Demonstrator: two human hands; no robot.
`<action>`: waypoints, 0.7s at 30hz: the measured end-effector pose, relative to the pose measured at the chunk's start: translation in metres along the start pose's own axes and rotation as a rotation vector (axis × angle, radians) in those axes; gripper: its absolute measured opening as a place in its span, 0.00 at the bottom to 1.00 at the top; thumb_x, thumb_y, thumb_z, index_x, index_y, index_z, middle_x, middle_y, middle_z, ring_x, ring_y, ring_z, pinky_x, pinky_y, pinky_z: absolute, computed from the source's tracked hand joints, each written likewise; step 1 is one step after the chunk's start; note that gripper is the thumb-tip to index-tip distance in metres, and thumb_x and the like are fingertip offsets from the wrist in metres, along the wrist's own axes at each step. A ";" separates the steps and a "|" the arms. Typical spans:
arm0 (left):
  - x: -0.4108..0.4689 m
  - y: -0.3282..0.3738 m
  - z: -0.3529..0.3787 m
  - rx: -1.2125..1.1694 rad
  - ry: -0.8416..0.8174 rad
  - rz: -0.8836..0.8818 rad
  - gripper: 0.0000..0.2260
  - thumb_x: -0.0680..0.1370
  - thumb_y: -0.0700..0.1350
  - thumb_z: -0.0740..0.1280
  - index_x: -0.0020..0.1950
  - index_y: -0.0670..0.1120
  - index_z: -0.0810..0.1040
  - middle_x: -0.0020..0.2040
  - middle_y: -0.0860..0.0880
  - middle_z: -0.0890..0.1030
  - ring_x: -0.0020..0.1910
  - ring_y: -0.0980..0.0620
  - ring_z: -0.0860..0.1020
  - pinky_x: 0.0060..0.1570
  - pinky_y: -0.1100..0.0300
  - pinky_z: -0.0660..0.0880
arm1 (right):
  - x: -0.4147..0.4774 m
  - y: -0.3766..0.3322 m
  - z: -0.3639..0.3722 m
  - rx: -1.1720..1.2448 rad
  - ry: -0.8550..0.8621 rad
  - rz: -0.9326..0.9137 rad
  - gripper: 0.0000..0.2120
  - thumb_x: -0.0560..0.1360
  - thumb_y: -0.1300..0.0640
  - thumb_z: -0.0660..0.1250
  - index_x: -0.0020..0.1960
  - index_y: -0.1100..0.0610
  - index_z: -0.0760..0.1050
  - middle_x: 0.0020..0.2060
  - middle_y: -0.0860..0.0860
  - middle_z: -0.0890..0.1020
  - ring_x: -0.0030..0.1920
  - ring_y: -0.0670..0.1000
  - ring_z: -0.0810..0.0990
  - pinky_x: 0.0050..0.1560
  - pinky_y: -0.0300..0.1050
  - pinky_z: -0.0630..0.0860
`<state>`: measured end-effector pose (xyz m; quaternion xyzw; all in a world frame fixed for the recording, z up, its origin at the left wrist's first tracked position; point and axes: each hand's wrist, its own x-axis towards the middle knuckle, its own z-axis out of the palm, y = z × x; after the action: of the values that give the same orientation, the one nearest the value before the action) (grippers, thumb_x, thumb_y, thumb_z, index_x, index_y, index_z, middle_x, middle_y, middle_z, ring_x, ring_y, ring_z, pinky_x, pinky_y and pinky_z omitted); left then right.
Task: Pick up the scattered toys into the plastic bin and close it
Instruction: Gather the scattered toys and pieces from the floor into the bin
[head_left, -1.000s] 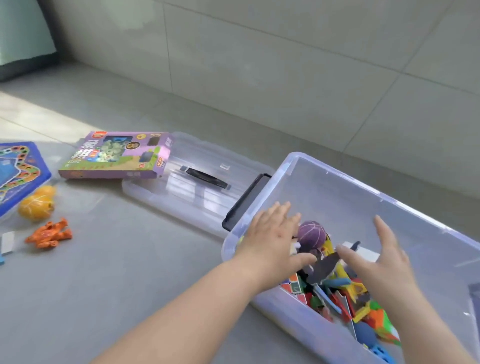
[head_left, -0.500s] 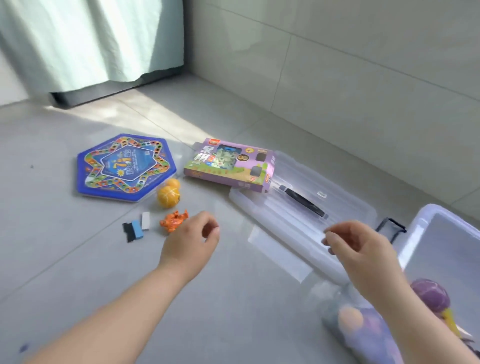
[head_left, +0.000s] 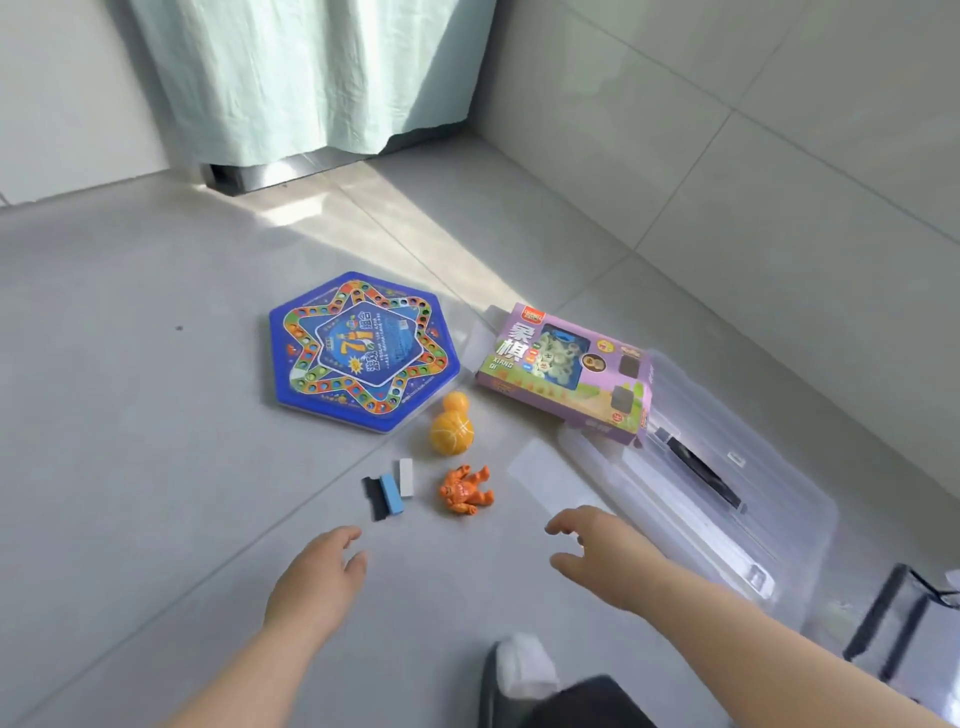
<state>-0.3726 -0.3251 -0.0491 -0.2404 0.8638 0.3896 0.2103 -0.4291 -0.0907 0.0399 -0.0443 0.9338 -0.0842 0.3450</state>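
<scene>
Both hands hover low over the grey tiled floor (head_left: 130, 415), empty. The left hand (head_left: 317, 577) points forward with its fingers loosely bent and thumb apart, its grip slack on nothing; the right hand (head_left: 608, 561) reaches forward and leftward with fingers stretched out and thumb spread, its grip likewise open. Whether either touches the floor cannot be told. Just ahead of and between them lies an orange figure (head_left: 466, 491), and to its left three small blocks stand side by side, touching: black (head_left: 373, 498), blue (head_left: 390, 493) and white (head_left: 405, 477). Beyond the figure sits a yellow ball (head_left: 451, 434) with a smaller orange ball (head_left: 456, 402) touching its far side, both just beside the near edge of a blue hexagonal board (head_left: 363, 353) lying flat. To the right of the board is a purple box (head_left: 566, 374), tilted, its right end resting on the clear lid (head_left: 727, 519), which lies flat on the floor along the wall (head_left: 727, 156) with its black handle (head_left: 701, 478) facing up. The bin (head_left: 935, 639) shows only at the lower right edge, blurred, with a black latch (head_left: 878, 629) on its end; it is open, well apart from the toys, and its contents are out of view. A pale curtain (head_left: 301, 78) hangs at the far side above a sunlit patch. At the bottom edge a white sock (head_left: 524, 670) and a dark trouser leg (head_left: 587, 701) show between the forearms.
</scene>
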 end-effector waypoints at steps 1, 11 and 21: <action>0.008 0.004 0.006 0.020 -0.017 -0.016 0.17 0.80 0.45 0.56 0.69 0.47 0.66 0.69 0.47 0.69 0.65 0.49 0.70 0.59 0.59 0.67 | 0.013 0.001 0.004 -0.021 0.010 -0.024 0.18 0.78 0.53 0.59 0.68 0.51 0.66 0.67 0.49 0.69 0.66 0.50 0.68 0.64 0.41 0.67; 0.096 0.020 0.044 -0.022 0.101 -0.136 0.27 0.76 0.47 0.65 0.72 0.44 0.59 0.69 0.44 0.65 0.68 0.46 0.66 0.63 0.55 0.66 | 0.149 -0.027 0.064 -0.002 0.253 -0.215 0.21 0.71 0.50 0.66 0.63 0.53 0.73 0.66 0.50 0.72 0.67 0.53 0.70 0.64 0.47 0.68; 0.120 0.031 0.050 0.024 0.076 -0.278 0.32 0.71 0.41 0.71 0.71 0.43 0.60 0.69 0.43 0.64 0.67 0.45 0.67 0.64 0.55 0.65 | 0.173 -0.038 0.065 -0.147 -0.019 -0.146 0.25 0.72 0.43 0.64 0.64 0.54 0.65 0.61 0.53 0.66 0.63 0.55 0.65 0.60 0.45 0.66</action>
<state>-0.4769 -0.2987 -0.1281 -0.3697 0.8342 0.3369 0.2321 -0.5169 -0.1607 -0.1124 -0.1380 0.9284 -0.0401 0.3428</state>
